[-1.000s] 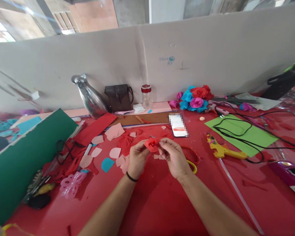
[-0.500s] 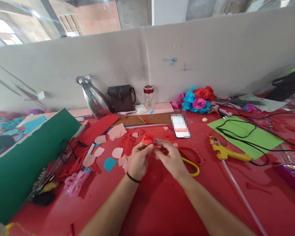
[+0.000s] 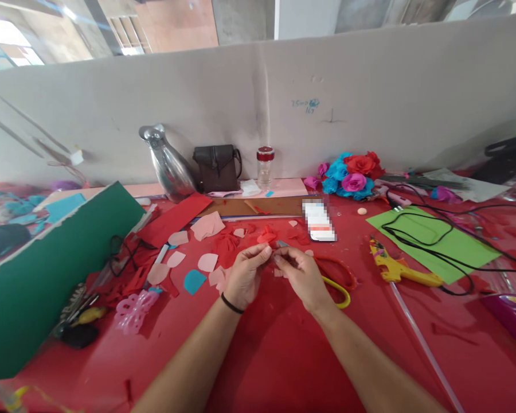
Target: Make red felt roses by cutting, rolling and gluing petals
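Note:
A small red paper flower (image 3: 266, 234) is pinched at its base by my left hand (image 3: 247, 272), which wears a black band at the wrist. Close against it, the fingertips of my right hand (image 3: 301, 275) press together at the flower's underside. What the right fingertips grip is too small to make out. Under and beside the right hand lie scissors (image 3: 339, 293) with red and yellow handles. Pink paper petals (image 3: 207, 263) and a blue petal (image 3: 195, 281) are scattered left of my hands, along with crumpled red paper (image 3: 227, 240).
A phone (image 3: 319, 221) lies beyond my hands. At right are a yellow glue gun (image 3: 404, 272), its black cord and green paper (image 3: 451, 252). A paper bouquet (image 3: 352, 175), glass bottle (image 3: 265, 167), bag (image 3: 216, 169) and steel jug (image 3: 169, 166) stand behind. A green box (image 3: 69, 275) is at left.
The red flower has tilted away from me and sits slightly farther right and higher. Both hands stay together, fingers shifted a little at its base. The camera view has moved slightly.

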### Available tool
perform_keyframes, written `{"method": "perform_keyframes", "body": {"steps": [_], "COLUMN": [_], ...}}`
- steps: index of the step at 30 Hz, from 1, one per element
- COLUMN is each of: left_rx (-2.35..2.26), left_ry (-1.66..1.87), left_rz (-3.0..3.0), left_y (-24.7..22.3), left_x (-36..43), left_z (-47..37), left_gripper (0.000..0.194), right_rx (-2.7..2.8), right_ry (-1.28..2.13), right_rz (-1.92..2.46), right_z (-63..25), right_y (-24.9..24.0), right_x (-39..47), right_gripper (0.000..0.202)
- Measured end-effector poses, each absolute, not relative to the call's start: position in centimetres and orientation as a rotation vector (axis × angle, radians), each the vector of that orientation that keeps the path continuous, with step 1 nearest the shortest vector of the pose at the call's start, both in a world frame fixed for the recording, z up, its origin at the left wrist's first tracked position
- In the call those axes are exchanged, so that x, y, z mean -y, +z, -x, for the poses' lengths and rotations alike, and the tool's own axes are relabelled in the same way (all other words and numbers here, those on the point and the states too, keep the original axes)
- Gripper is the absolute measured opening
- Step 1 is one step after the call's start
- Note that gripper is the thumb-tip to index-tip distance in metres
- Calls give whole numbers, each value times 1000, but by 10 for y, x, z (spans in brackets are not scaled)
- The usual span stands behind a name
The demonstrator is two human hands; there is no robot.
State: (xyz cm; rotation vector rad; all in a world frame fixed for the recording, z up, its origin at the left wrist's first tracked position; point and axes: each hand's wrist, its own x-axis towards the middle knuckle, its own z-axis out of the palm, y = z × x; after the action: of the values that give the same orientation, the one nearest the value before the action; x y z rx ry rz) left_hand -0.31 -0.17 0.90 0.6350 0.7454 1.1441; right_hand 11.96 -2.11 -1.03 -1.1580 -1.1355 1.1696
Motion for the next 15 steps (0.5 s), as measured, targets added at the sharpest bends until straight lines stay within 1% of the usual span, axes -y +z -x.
{"method": "perform_keyframes", "body": {"steps": [6, 15], "left_rx": [-754, -701], "left_ry": [1162, 1161], "left_rz": [-707, -867], "left_y": [11, 9], "left_x": [2, -5], "left_z": [3, 11], "left_gripper": [24, 23], "right_rx": [1097, 1158], "right_ry": [1227, 1237], "right_rz": [1154, 1118], "right_z": [-119, -120], "right_y": [-10, 0], "right_x": [21, 23], "right_gripper": [24, 16]}}
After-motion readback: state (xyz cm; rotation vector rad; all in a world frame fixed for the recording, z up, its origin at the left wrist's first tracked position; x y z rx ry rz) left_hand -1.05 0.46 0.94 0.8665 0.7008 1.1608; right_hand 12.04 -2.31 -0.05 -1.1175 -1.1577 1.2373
